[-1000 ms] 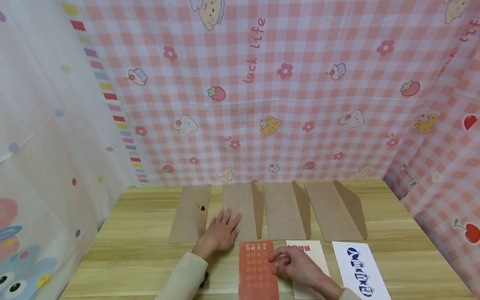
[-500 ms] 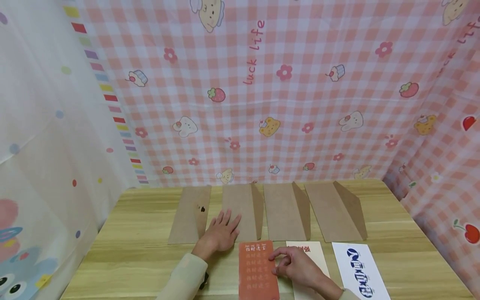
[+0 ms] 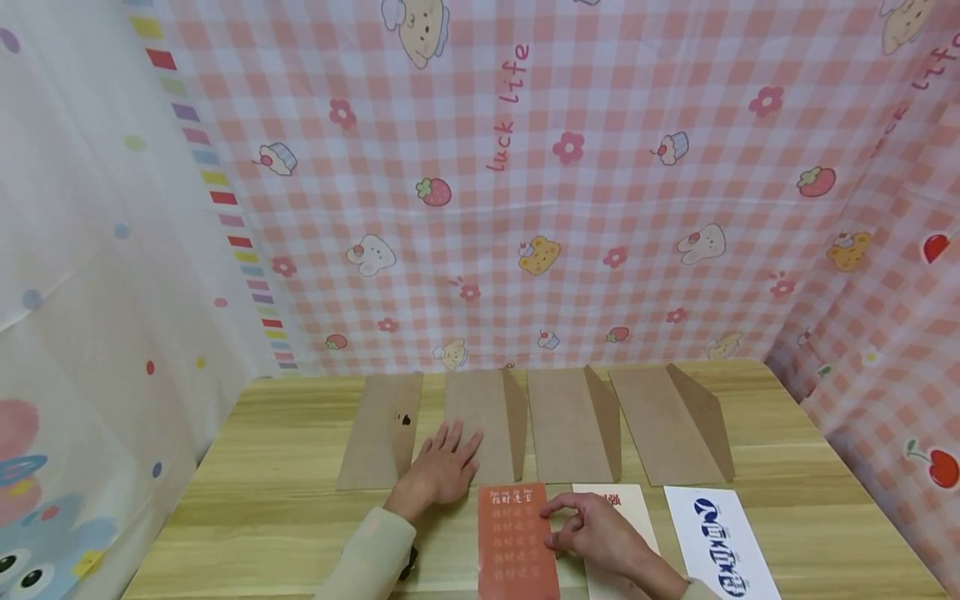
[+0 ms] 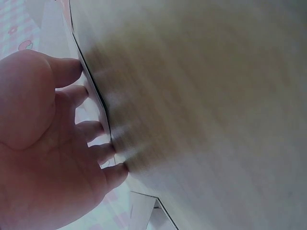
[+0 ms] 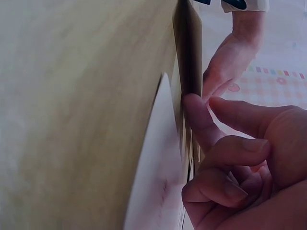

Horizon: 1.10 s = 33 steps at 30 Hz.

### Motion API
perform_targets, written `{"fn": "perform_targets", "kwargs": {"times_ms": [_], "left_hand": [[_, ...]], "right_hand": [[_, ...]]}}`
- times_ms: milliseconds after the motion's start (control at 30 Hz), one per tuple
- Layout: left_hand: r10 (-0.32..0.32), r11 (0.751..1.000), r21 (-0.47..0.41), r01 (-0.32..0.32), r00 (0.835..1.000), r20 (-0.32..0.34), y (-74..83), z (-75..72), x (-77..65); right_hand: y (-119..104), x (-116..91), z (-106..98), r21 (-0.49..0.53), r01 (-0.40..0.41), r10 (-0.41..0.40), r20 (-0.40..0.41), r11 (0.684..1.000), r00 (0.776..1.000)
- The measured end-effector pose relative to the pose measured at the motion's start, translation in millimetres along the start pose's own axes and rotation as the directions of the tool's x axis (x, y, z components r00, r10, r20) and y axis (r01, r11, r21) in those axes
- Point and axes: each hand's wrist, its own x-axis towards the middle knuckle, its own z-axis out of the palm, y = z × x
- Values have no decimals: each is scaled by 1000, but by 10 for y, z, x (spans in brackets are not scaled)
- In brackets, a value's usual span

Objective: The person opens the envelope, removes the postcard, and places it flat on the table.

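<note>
My left hand (image 3: 438, 471) lies with fingers spread over the lower left of a kraft paper envelope (image 3: 475, 400), the second from the left. In the left wrist view its fingertips (image 4: 117, 175) meet the envelope's edge. A red card (image 3: 517, 542) with pale printed characters lies below that envelope. My right hand (image 3: 592, 529) pinches the card's right edge between thumb and index finger, the other fingers curled in. Seen from the right wrist, the card (image 5: 188, 43) stands edge-on at the fingertips. Under the right hand a cream card (image 3: 630, 508) with red lettering is partly covered.
Three more kraft envelopes stand in the same row: one at far left (image 3: 378, 417) and two to the right, with flaps open, such as the rightmost envelope (image 3: 652, 433). A white card (image 3: 686, 517) with blue lettering lies at right. Patterned cloth (image 3: 622, 300) hangs behind the wooden table (image 3: 247, 467).
Both hands and the cards keep nearly the same places. The whole head view has shifted down slightly.
</note>
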Motion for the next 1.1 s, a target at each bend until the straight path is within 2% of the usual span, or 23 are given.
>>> {"fn": "perform_targets", "kwargs": {"times_ms": [267, 633, 767, 1100], "left_hand": [[-4, 1000, 2, 4, 1000, -7, -5, 5, -1], [0, 1000, -10, 0, 1000, -11, -16, 6, 22], [3, 1000, -20, -3, 1000, -15, -17, 16, 22], [12, 997, -72, -15, 999, -51, -18, 7, 4]], "right_hand": [[-17, -8, -33, -67, 17, -18, -9, 998, 1000], [-63, 45, -92, -80, 54, -54, 1, 995, 999], [-94, 68, -116, -87, 44, -45, -11, 995, 999], [-223, 155, -156, -116, 62, -66, -28, 991, 997]]}}
